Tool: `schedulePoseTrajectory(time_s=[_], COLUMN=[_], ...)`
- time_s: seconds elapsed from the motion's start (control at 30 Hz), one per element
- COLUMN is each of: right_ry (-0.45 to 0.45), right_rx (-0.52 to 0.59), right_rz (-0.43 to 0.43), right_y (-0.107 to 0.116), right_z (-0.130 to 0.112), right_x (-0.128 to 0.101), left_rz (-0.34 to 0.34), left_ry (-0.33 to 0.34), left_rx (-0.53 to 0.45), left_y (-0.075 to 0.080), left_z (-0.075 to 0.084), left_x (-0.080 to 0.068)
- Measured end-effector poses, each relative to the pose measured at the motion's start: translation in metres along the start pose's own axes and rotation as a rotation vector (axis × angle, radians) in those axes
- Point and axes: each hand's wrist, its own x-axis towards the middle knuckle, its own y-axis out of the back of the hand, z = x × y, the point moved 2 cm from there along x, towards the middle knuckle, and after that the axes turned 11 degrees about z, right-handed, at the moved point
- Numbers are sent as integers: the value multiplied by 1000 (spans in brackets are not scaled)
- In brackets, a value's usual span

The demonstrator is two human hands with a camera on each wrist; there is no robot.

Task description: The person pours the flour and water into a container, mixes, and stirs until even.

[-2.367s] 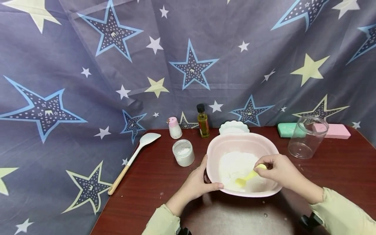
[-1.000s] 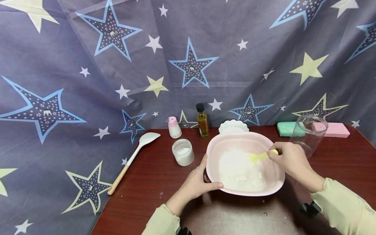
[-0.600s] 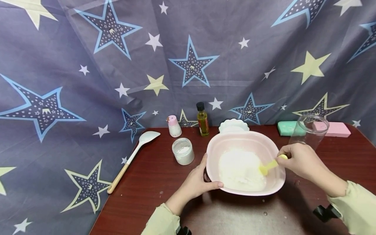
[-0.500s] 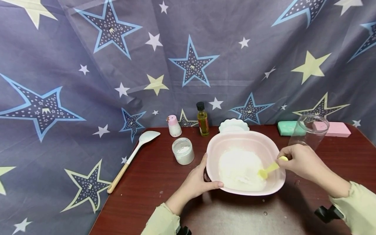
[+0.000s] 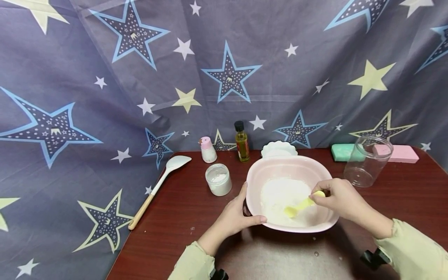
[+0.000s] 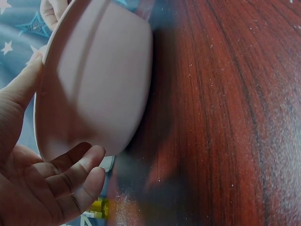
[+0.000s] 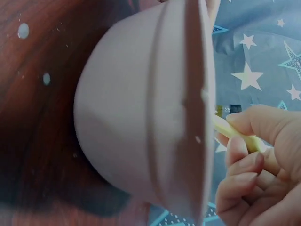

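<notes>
A pale pink plastic basin holds a bed of white powder. My left hand grips its left side, thumb on the near rim and fingers against the outer wall; the left wrist view shows that hand spread along the wall. With thumb and fingers, my right hand pinches a small yellow spoon over the basin's right half. The spoon's bowl end is down at the powder. In the right wrist view the basin wall hides most of the spoon.
Behind the basin stand a glass jar of white powder, a pink-capped shaker, an oil bottle and a scalloped white dish. A long spatula lies left. At right are a clear jar, green block and pink block.
My right hand went back and right with the spoon, then came forward along the basin's right side, and now has swept left through the powder. My left hand stays on the rim.
</notes>
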Motion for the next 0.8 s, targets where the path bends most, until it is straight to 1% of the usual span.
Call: schedulePoseTrajectory(time_s=[0.27, 0.4, 0.57, 0.8], right_ry=[35, 23, -18, -47], right_rx=[47, 38, -3, -64], right_rz=[72, 90, 97, 129], right_y=[-23, -32, -35, -29], right_z=[-5, -5, -5, 0], right_x=[5, 9, 13, 16], left_rz=[1, 2, 6, 4], left_ry=[2, 1, 5, 3], left_rx=[-7, -18, -20, -23], left_y=[0, -1, -2, -1], left_z=[0, 0, -1, -1], left_x=[0, -1, 0, 0])
